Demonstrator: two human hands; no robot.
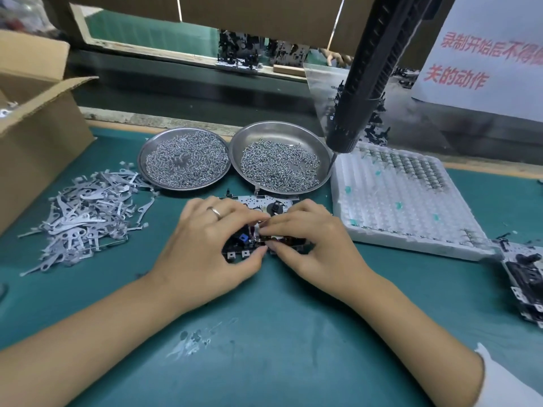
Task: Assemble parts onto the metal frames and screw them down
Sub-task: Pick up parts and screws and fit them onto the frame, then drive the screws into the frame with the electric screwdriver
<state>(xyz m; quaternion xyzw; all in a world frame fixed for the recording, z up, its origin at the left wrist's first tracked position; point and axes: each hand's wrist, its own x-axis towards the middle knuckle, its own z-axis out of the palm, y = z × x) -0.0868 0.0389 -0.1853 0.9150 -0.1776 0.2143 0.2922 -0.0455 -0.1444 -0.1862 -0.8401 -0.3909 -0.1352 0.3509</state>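
Observation:
A metal frame (pixel 258 202) with black parts and a blue block lies on the green mat at the centre, largely covered by both hands. My left hand (pixel 205 245), a ring on one finger, curls over the frame's left side with its thumb at the front edge. My right hand (pixel 311 239) pinches a small metal part (pixel 255 230) on the frame's middle. Two steel dishes, the left dish (pixel 147 174) and the right dish (pixel 323 168), hold several small screws just behind the frame.
A pile of flat metal levers (pixel 85 212) lies at the left beside a cardboard box (pixel 38 142). A black electric screwdriver (pixel 364 83) hangs over the right dish. A white tray (pixel 390 207) of small parts and another frame assembly (pixel 526 283) sit at the right.

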